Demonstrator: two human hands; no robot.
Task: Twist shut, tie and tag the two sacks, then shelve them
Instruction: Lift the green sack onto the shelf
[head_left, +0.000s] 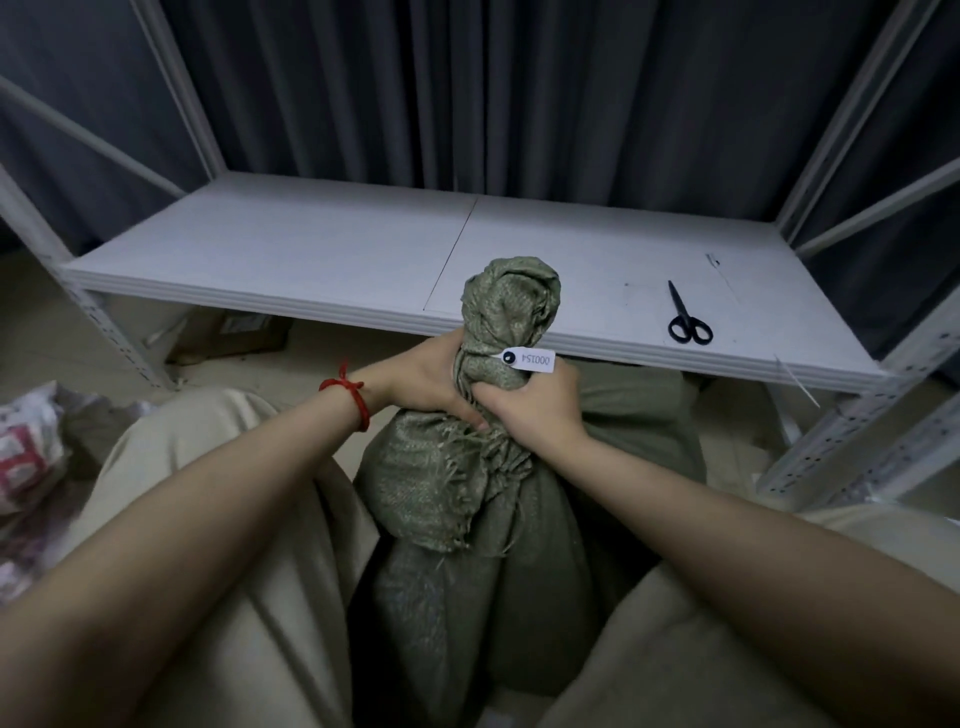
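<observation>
Tag (529, 360): white, oblong with rounded ends, black round spot at its left end, printed digits upside down to the camera, reading about 000154; it sits at the tied neck of the sack (467, 519), sticking out to the right just above the right hand (535, 410). Sack is olive-green woven plastic, coarse weave, frayed threads hanging off a folded-over flap below the hands; its top is twisted into a bunched knob above the tie. It stands upright on the floor between the person's knees, just in front of the shelf (311, 249), its top showing against the shelf board. Left hand (431, 379) grip is clamped round the twisted neck from the left, fingers curled into the fabric; right hand grip is clamped on the same neck from the right, knuckles up, the two hands touching. Red knotted cord bracelet (358, 400) on the left wrist. Knees in beige cloth trousers (208, 519). Shelf is a flat white board in two panels on a pale perforated metal rack (857, 441). Black-handled scissors (688, 317) lie closed on the right panel, handles toward the camera, well apart from the sack. More olive-green bulk (649, 405) behind the right hand under the shelf edge; cannot tell what it is. Dark pleated curtain (519, 78) behind. Crumpled red-and-white plastic bag (26, 441) at far left on the floor.
</observation>
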